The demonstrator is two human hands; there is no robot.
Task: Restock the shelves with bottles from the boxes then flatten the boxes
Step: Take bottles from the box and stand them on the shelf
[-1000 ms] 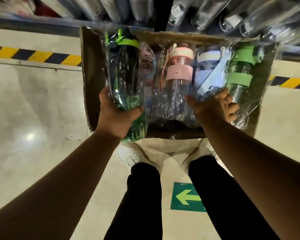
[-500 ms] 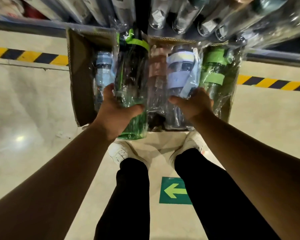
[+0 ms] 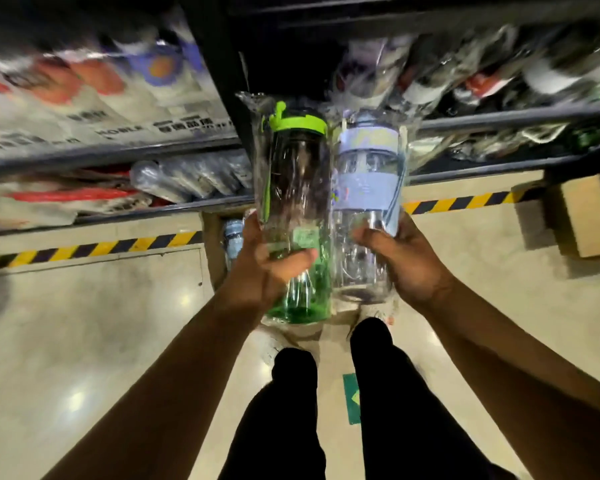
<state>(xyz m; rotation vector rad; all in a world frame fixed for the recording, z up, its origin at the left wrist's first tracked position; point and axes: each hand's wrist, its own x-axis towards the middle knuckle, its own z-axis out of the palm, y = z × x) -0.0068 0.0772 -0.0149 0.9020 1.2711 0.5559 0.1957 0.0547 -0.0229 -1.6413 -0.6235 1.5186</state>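
Wears black trousers (image 3: 288,410) and pale, whitish shoes (image 3: 271,345), partly hidden; shows bare forearms (image 3: 187,358) down to the view's lower corners.

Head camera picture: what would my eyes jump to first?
The clear plastic bottle with a bright green lid, gripped by the left hand, and the clear plastic bottle with a pale blue band, gripped by the right hand, are held side by side in the middle. Behind them run dark metal shelves, and yellow-and-black striped tape crosses the floor below.
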